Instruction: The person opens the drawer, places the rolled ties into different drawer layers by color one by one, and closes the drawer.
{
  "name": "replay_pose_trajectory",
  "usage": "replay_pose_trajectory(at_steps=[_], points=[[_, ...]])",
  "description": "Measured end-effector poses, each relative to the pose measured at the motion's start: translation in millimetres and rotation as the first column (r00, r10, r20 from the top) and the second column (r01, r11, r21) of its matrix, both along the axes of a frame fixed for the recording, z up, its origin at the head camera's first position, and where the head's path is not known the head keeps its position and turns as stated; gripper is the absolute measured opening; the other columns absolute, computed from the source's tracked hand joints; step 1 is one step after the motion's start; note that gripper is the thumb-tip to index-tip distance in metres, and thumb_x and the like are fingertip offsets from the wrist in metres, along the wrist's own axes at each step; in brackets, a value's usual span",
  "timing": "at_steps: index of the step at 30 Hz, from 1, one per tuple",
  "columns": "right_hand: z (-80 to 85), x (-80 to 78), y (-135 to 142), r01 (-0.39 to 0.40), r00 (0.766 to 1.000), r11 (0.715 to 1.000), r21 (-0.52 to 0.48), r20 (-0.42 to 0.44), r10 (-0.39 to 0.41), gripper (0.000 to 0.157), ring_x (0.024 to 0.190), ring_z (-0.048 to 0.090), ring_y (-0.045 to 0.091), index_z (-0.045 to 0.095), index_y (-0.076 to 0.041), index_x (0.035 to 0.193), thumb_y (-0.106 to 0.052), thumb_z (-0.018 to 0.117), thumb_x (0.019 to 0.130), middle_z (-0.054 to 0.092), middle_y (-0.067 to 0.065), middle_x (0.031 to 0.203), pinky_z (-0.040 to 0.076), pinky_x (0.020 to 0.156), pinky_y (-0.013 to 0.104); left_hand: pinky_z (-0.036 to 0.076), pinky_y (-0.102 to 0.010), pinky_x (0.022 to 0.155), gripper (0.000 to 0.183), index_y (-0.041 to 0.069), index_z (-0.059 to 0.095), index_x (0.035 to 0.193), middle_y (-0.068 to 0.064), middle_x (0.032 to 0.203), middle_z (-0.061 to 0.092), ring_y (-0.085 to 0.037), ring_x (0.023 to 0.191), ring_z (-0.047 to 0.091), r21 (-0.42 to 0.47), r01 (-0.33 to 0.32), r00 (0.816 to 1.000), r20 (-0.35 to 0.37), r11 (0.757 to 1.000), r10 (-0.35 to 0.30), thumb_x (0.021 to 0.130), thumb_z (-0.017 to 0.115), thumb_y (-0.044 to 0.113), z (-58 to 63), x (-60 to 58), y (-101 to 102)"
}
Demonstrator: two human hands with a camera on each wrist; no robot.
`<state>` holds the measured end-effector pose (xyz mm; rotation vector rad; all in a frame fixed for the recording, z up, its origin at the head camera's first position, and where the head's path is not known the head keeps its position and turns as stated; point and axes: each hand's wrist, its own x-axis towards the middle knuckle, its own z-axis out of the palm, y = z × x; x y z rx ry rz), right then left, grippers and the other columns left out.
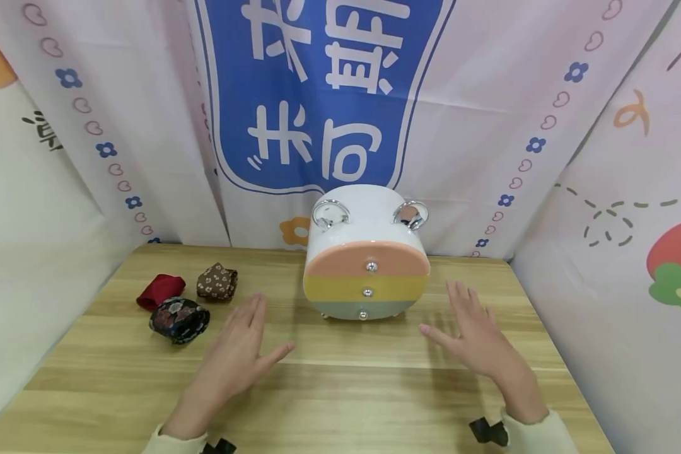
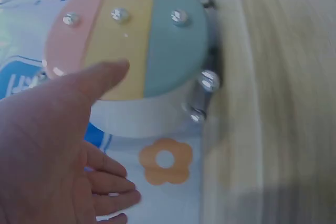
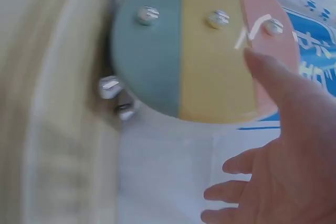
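A small rounded white cabinet stands at the back of the table, its front striped pink, yellow and grey-green. Each stripe bears a silver knob, and two silver rings sit on top. My left hand is to its front left with fingers straight and thumb spread, holding nothing. On the other side, my right hand is held likewise, apart from the cabinet. Left of my left hand lie a rolled dark floral tie, a rolled red tie and a rolled brown patterned tie.
The wooden table reaches back to a printed cloth right behind the cabinet. White printed sheets rise along both sides. Short silver feet hold the cabinet above the tabletop.
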<state>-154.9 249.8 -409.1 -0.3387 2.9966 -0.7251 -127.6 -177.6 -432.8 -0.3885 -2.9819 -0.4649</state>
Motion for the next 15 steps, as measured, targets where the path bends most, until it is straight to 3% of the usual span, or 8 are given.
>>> replay_pose_trajectory(at_steps=[4, 6, 8, 10, 11, 13, 15], points=[[22.2, -12.9, 6, -0.037, 0.998, 0.988, -0.147, 0.046, 0.045, 0.106, 0.163, 0.003, 0.050, -0.005, -0.010, 0.170, -0.064, 0.056, 0.102, -0.002, 0.020, 0.177, 0.009, 0.126, 0.073, 0.042, -0.064, 0.116, 0.101, -0.011, 0.031, 0.159, -0.036, 0.159, 0.041, -0.054, 0.142, 0.049, 0.080, -0.031, 0.999, 0.023, 0.996, 0.030, 0.101, 0.050, 0.070, 18.6, 5.8, 7], [34.8, -22.8, 8, -0.062, 0.996, 0.979, -0.196, 0.048, 0.073, 0.101, 0.163, 0.005, 0.048, -0.004, -0.010, 0.170, -0.061, 0.054, 0.104, -0.001, 0.018, 0.178, 0.012, 0.128, 0.069, 0.054, -0.060, 0.104, 0.095, -0.010, 0.038, 0.157, -0.037, 0.140, 0.060, -0.048, 0.112, 0.071, 0.140, -0.049, 0.998, 0.040, 0.989, 0.044, 0.101, 0.055, 0.066, 28.6, 7.5, 12], [46.7, -34.0, 9, -0.089, 0.994, 0.969, -0.229, 0.041, 0.101, 0.095, 0.164, 0.007, 0.047, -0.001, -0.009, 0.170, -0.057, 0.051, 0.107, 0.001, 0.018, 0.178, 0.012, 0.128, 0.068, 0.057, -0.058, 0.100, 0.087, -0.008, 0.044, 0.153, -0.034, 0.131, 0.067, -0.036, 0.079, 0.074, 0.207, -0.057, 0.997, 0.055, 0.977, 0.046, 0.101, 0.062, 0.059, 38.0, 7.8, 17], [57.3, -45.3, 10, -0.123, 0.990, 0.959, -0.257, 0.031, 0.135, 0.089, 0.164, 0.009, 0.046, 0.002, -0.007, 0.169, -0.052, 0.050, 0.109, 0.003, 0.018, 0.178, 0.013, 0.129, 0.066, 0.057, -0.056, 0.101, 0.080, -0.005, 0.049, 0.151, -0.029, 0.127, 0.071, -0.031, 0.075, 0.073, 0.280, -0.052, 0.996, 0.081, 0.959, 0.031, 0.100, 0.066, 0.054, 46.5, 8.5, 23], [62.1, -51.0, 10, -0.140, 0.988, 0.953, -0.267, 0.025, 0.152, 0.087, 0.163, 0.013, 0.046, 0.003, -0.007, 0.169, -0.050, 0.049, 0.110, 0.004, 0.019, 0.177, 0.015, 0.129, 0.065, 0.056, -0.057, 0.103, 0.077, -0.004, 0.051, 0.151, -0.028, 0.129, 0.071, -0.031, 0.079, 0.074, 0.315, -0.051, 0.994, 0.107, 0.948, 0.018, 0.100, 0.067, 0.052, 50.5, 9.0, 27], [70.8, -62.4, 9, -0.171, 0.983, 0.939, -0.300, 0.016, 0.184, 0.084, 0.163, 0.015, 0.045, 0.005, -0.006, 0.169, -0.047, 0.049, 0.111, 0.006, 0.019, 0.177, 0.017, 0.130, 0.062, 0.048, -0.060, 0.112, 0.074, 0.000, 0.055, 0.149, -0.022, 0.144, 0.066, -0.037, 0.109, 0.074, 0.374, -0.046, 0.988, 0.153, 0.926, -0.013, 0.099, 0.069, 0.052, 57.7, 9.4, 34], [78.7, -74.0, 7, -0.192, 0.978, 0.927, -0.322, 0.012, 0.207, 0.083, 0.163, 0.018, 0.044, 0.006, -0.007, 0.169, -0.046, 0.050, 0.110, 0.007, 0.017, 0.178, 0.018, 0.130, 0.059, 0.046, -0.060, 0.115, 0.072, 0.003, 0.057, 0.148, -0.018, 0.145, 0.066, -0.040, 0.135, 0.062, 0.429, -0.036, 0.980, 0.194, 0.902, -0.053, 0.098, 0.069, 0.053, 63.8, 8.3, 41]])
